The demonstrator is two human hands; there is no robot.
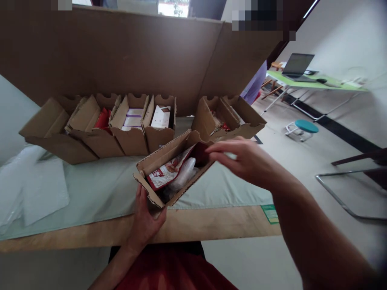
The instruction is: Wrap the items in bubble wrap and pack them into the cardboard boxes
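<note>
Left hand grips one rectangular corrugated box; right hand at rim, pinch indeterminable. Far: six cardboard bins, four left, two right.

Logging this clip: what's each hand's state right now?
Left hand: holding the near end of the cardboard bin.
Right hand: at its far end; grip cannot be told.

Light ran cool and dim, small rectangular window blown out up top, soft glare on tall brown cardboard panel, bare right hand slightly blurred, edges stretched.
</note>
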